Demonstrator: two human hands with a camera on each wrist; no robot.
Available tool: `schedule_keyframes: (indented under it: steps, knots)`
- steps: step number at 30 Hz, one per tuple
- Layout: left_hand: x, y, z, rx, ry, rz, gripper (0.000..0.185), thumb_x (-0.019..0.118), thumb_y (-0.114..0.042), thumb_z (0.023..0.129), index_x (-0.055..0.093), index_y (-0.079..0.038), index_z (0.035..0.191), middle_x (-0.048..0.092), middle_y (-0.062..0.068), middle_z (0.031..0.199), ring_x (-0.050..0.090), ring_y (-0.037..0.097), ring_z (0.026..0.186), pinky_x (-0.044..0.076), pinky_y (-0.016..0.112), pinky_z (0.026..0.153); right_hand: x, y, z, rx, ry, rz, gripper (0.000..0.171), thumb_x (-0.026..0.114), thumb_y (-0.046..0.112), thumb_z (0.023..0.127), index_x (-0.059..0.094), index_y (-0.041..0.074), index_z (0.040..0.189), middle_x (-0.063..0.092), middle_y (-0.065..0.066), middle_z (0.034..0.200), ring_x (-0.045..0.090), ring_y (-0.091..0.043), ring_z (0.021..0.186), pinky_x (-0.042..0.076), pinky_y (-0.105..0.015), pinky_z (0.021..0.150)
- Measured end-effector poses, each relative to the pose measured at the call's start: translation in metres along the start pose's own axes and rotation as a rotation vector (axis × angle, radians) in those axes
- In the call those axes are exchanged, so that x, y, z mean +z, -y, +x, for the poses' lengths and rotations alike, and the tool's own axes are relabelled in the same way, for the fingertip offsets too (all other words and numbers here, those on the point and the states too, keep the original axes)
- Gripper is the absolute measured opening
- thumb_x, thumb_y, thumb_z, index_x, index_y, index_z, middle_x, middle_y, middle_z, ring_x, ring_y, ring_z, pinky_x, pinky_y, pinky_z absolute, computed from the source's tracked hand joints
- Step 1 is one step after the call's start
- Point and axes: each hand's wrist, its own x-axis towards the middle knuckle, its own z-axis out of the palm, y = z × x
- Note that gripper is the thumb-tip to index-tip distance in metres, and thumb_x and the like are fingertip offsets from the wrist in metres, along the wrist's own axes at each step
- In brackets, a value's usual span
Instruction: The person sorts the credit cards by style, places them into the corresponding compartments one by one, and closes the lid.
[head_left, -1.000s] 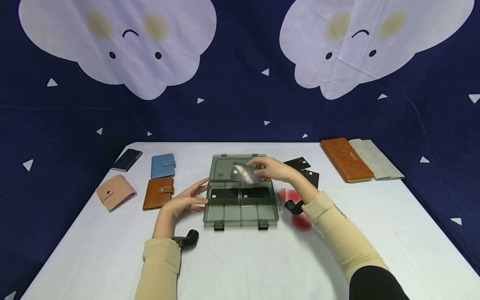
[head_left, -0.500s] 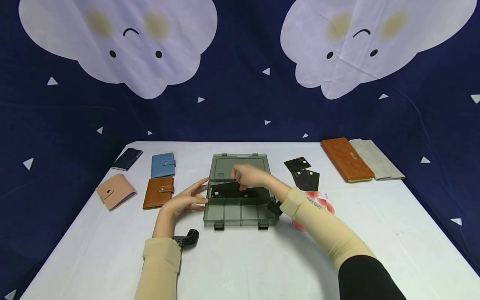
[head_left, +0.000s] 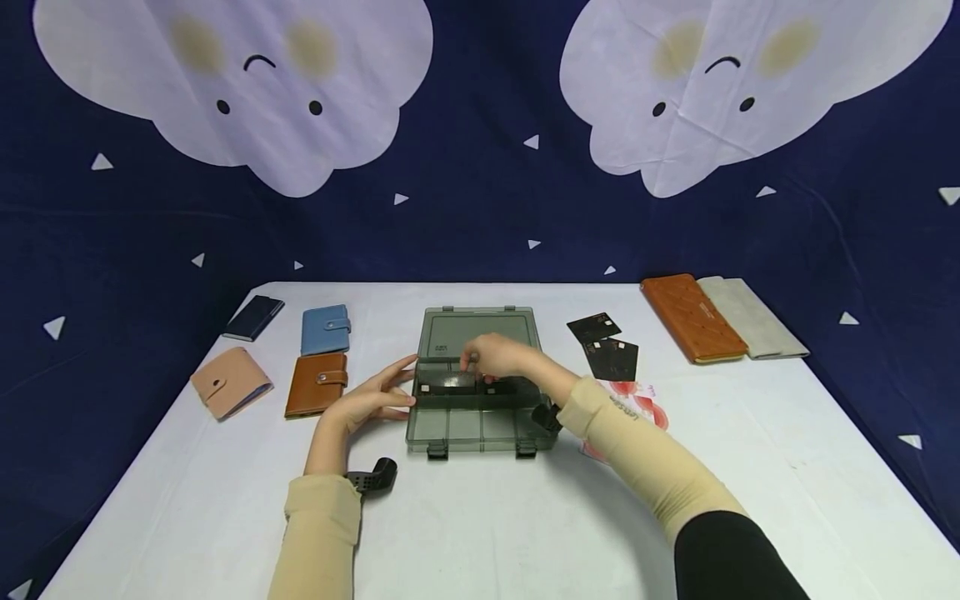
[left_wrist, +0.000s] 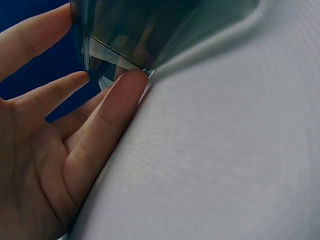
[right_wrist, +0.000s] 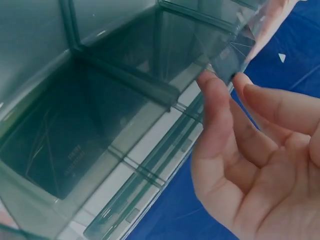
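Observation:
A translucent grey-green compartment box (head_left: pixel 465 427) lies on the table with its lid (head_left: pixel 480 323) folded back. My right hand (head_left: pixel 498 357) is over the rear row. Its fingertips pinch the edge of a dark card (right_wrist: pixel 232 55), whose shiny face (head_left: pixel 448 382) shows in the rear left compartment in the head view. Another black card lies in the rear right compartment, partly under the hand. My left hand (head_left: pixel 375 396) rests against the box's left side with its fingers extended; in the left wrist view the thumb (left_wrist: pixel 112 112) touches the box's lower edge.
Two black cards (head_left: pixel 611 360) and pink-and-white patterned cards (head_left: pixel 637 398) lie right of the box, the latter partly under the right sleeve. Left stand a blue wallet (head_left: pixel 326 330), brown wallet (head_left: pixel 315 387), pink wallet (head_left: pixel 231 383) and dark holder (head_left: pixel 255 317). Brown (head_left: pixel 693 321) and grey wallets (head_left: pixel 753 319) lie far right.
My right hand has moved left and lowered the card from above the lid edge into the rear left compartment, where it now lies flatter. The left hand has stayed at the box.

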Motion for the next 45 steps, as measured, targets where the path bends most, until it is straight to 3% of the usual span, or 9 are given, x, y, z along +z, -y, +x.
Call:
schedule_keyframes:
  steps: [6, 11, 18, 23, 28, 32, 37, 40, 45]
  knots:
    - [-0.001, 0.001, -0.001, 0.0, -0.005, 0.012, 0.084, 0.061, -0.008, 0.085, 0.008, -0.017, 0.151, 0.007, 0.022, 0.152, 0.055, 0.019, 0.099, 0.044, 0.048, 0.094, -0.007, -0.007, -0.007, -0.009, 0.028, 0.069, 0.032, 0.056, 0.001, 0.089, 0.059, 0.006, 0.121, 0.066, -0.011, 0.095, 0.06, -0.029, 0.076, 0.049, -0.036, 0.065]
    - [-0.001, 0.001, -0.001, 0.012, 0.01, 0.015, 0.086, 0.062, -0.009, 0.085, 0.007, -0.015, 0.15, 0.005, 0.023, 0.152, 0.056, 0.018, 0.097, 0.044, 0.049, 0.093, -0.023, -0.025, -0.021, -0.039, -0.062, 0.169, 0.033, 0.058, 0.006, 0.089, 0.058, 0.003, 0.122, 0.066, -0.015, 0.097, 0.06, -0.034, 0.083, 0.049, -0.038, 0.074]
    - [0.0, 0.0, -0.002, 0.001, -0.002, 0.012, 0.085, 0.061, -0.008, 0.085, 0.008, -0.017, 0.15, 0.006, 0.022, 0.152, 0.053, 0.026, 0.108, 0.044, 0.048, 0.094, -0.049, -0.074, -0.045, 0.016, -0.252, 0.261, 0.031, 0.054, 0.008, 0.09, 0.057, -0.001, 0.119, 0.065, -0.019, 0.095, 0.056, -0.028, 0.076, 0.043, -0.029, 0.059]
    - [0.001, -0.001, -0.003, -0.005, -0.01, 0.015, 0.083, 0.06, -0.008, 0.085, 0.009, -0.018, 0.15, 0.006, 0.021, 0.152, 0.049, 0.034, 0.115, 0.043, 0.049, 0.095, -0.054, -0.115, -0.056, 0.108, -0.3, 0.278, 0.035, 0.054, 0.006, 0.088, 0.053, -0.007, 0.121, 0.063, -0.017, 0.092, 0.054, -0.022, 0.073, 0.042, -0.027, 0.058]
    - [0.002, -0.001, -0.002, 0.001, -0.011, 0.01, 0.083, 0.061, -0.008, 0.085, 0.009, -0.018, 0.15, 0.006, 0.022, 0.152, 0.045, 0.037, 0.119, 0.044, 0.049, 0.094, -0.053, -0.139, -0.068, 0.26, -0.316, 0.145, 0.044, 0.057, 0.013, 0.088, 0.048, -0.01, 0.124, 0.056, -0.029, 0.109, 0.054, -0.038, 0.093, 0.047, -0.04, 0.073]
    - [0.002, -0.001, -0.002, 0.0, -0.013, 0.007, 0.083, 0.061, -0.008, 0.085, 0.01, -0.018, 0.15, 0.007, 0.022, 0.152, 0.043, 0.039, 0.12, 0.043, 0.048, 0.095, -0.051, -0.145, -0.075, 0.509, -0.277, -0.089, 0.069, 0.065, 0.036, 0.081, 0.045, -0.014, 0.124, 0.049, -0.033, 0.122, 0.051, -0.042, 0.105, 0.044, -0.052, 0.087]
    - [0.002, -0.001, -0.002, 0.002, -0.007, 0.007, 0.083, 0.06, -0.007, 0.086, 0.009, -0.018, 0.15, 0.006, 0.021, 0.152, 0.039, 0.043, 0.124, 0.043, 0.048, 0.095, -0.046, -0.143, -0.077, 0.755, -0.189, -0.174, 0.084, 0.071, 0.052, 0.07, 0.051, -0.014, 0.118, 0.052, -0.03, 0.115, 0.054, -0.036, 0.094, 0.047, -0.048, 0.079]
    - [0.002, 0.0, -0.002, 0.003, -0.002, 0.007, 0.083, 0.06, -0.007, 0.086, 0.009, -0.018, 0.15, 0.005, 0.021, 0.152, 0.037, 0.044, 0.125, 0.043, 0.048, 0.095, -0.044, -0.142, -0.075, 0.753, -0.204, -0.169, 0.077, 0.073, 0.047, 0.07, 0.054, -0.013, 0.114, 0.053, -0.029, 0.112, 0.055, -0.035, 0.092, 0.047, -0.048, 0.077]
    - [0.001, 0.0, -0.001, -0.002, -0.008, 0.007, 0.083, 0.06, -0.007, 0.086, 0.01, -0.019, 0.15, 0.006, 0.021, 0.152, 0.042, 0.04, 0.122, 0.044, 0.048, 0.094, -0.044, -0.147, -0.071, 0.628, -0.219, -0.193, 0.067, 0.073, 0.036, 0.073, 0.055, -0.015, 0.113, 0.054, -0.033, 0.112, 0.055, -0.038, 0.093, 0.048, -0.049, 0.079]
